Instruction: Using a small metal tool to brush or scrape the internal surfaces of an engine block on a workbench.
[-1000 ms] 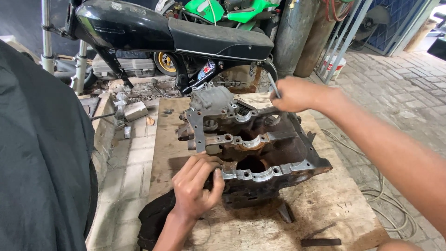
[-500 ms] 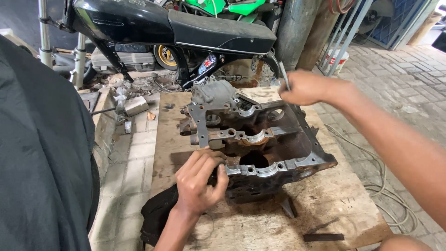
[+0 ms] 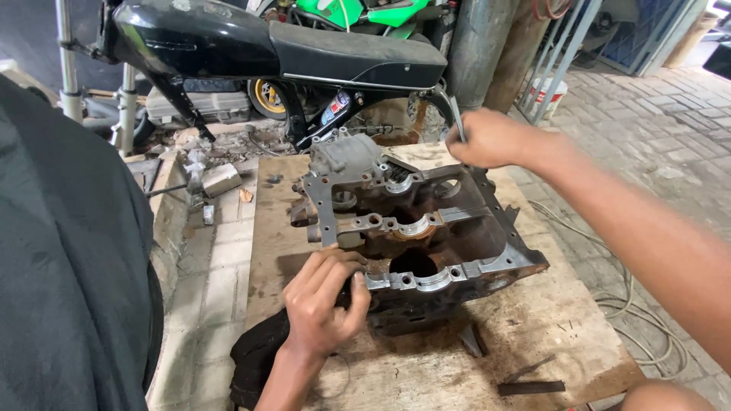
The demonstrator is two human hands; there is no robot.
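I see the engine crankcase lying on the desk; left hand clamps its near rim, right hand (far rim) pinches a thin metal tool.

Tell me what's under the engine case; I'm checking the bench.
The engine case sits on a wooden board, with a dark cloth poking out near the left hand. Anything directly beneath is hidden.

Your arms and hands, bare.
Both forearms are unsleeved; left hand and right hand wear no gloves.
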